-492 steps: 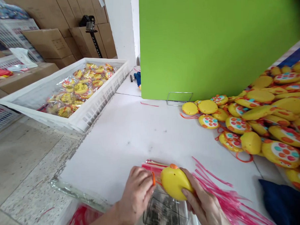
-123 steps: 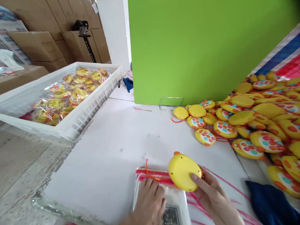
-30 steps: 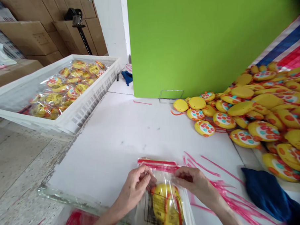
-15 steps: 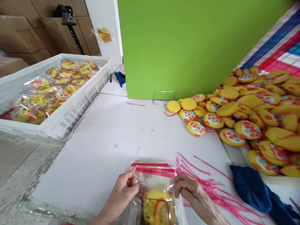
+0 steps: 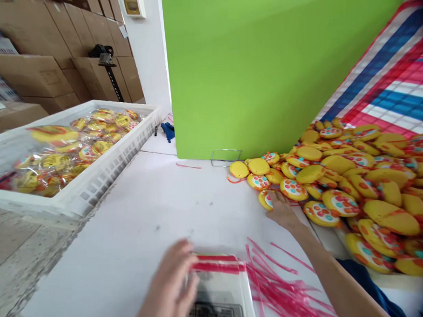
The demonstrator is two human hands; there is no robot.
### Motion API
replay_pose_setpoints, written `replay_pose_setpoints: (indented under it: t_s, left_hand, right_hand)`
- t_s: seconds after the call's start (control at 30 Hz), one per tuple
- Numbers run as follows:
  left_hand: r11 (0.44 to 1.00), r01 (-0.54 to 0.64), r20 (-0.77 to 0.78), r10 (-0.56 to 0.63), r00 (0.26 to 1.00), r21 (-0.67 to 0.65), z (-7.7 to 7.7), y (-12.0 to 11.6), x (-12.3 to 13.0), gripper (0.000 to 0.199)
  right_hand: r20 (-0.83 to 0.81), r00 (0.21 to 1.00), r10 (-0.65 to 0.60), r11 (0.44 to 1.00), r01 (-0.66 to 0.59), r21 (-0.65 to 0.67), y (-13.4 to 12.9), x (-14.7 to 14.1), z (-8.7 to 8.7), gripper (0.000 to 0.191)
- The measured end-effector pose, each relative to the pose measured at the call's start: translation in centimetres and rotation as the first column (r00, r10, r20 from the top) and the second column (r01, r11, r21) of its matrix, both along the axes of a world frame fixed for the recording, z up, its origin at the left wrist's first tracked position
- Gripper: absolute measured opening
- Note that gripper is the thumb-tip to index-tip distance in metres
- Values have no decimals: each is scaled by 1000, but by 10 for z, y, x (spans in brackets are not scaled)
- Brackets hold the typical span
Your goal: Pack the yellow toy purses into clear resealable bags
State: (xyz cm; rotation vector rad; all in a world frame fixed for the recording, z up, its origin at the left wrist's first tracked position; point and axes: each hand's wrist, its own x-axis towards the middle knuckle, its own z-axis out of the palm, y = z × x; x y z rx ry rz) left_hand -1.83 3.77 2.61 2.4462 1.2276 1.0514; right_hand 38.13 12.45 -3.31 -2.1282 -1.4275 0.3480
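Note:
My left hand, blurred by motion, hovers at the left of a stack of clear plastic bags with pink top strips. Its fingers are apart and I see nothing in them. My right hand reaches to the near edge of the pile. Its stretched fingers touch a yellow oval toy with a dotted white patch and partly cover it. A blurred bagged yellow toy appears above the white crate at the left.
Many loose yellow toys are heaped at the right. Pink strips lie beside the bags, near a dark blue cloth. A green panel stands behind with a wire stand at its foot. Cardboard boxes are stacked back left.
The bagged toy between my hands has left them. My right hand has moved forward to the loose toys; my left has come away from the bag. Another bagged toy now shows over the crate.

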Motion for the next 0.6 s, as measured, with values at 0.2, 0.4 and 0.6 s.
replay_pose_setpoints:
  t_s: [0.2, 0.4, 0.6]
  left_hand:
    - [991, 96, -136, -83, 987, 91, -103, -40, 68, 10]
    - [994, 95, -130, -88, 988, 52, -98, -41, 65, 12]
    - [913, 112, -138, -179, 974, -392, -70, -40, 58, 25]
  right_hand:
    - [-312, 950, -17, 999, 32, 42, -5, -8, 8, 54]
    - [-728, 683, 52, 996, -93, -16, -48, -48, 35, 49]
    - [-840, 540, 48, 980, -186, -63, -83, -94, 61, 55]
